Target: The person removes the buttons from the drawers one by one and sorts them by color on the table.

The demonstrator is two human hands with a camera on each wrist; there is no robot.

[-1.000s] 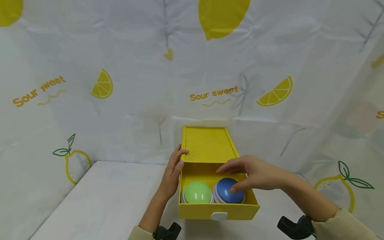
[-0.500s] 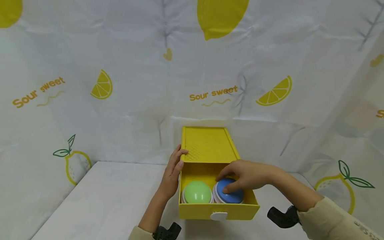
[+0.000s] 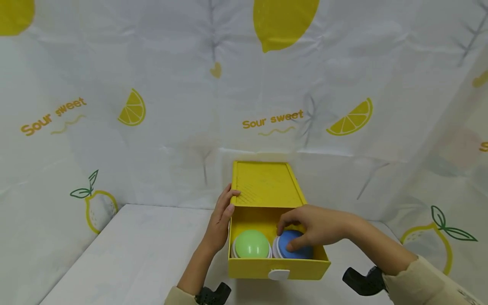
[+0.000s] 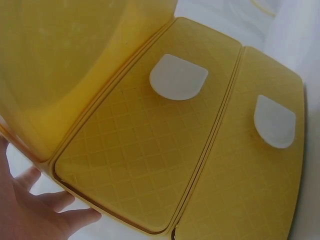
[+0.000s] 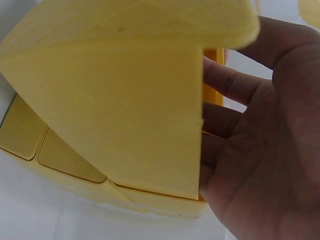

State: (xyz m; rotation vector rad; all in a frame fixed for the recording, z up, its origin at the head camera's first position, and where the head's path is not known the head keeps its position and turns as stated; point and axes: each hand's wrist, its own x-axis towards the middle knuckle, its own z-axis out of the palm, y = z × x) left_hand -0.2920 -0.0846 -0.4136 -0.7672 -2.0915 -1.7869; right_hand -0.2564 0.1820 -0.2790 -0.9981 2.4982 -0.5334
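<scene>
A yellow drawer cabinet (image 3: pixel 267 184) stands in the middle of the head view, its top drawer (image 3: pixel 251 269) pulled out towards me. Side by side near the drawer's front wall sit a green dome-topped buzzer button (image 3: pixel 251 245) and a blue buzzer button (image 3: pixel 301 254), both with white bases. My right hand (image 3: pixel 324 222) reaches in from the right, its thumb on the blue dome and its fingers curled over the back; in the right wrist view the drawer wall hides the button. With straight fingers, my left hand (image 3: pixel 219 222) rests against the cabinet's left side.
Two lower drawers with white pulls (image 4: pixel 179 77) are closed under the pulled-out one. The cabinet stands on a white-covered table (image 3: pixel 152 250), close to the lemon-print cloth (image 3: pixel 183 127) behind. Black wrist cameras (image 3: pixel 364 281) sit at both sleeves.
My right hand has come down from above the blue buzzer button onto it, and the button has since shifted slightly. The left hand stays at the cabinet's side.
</scene>
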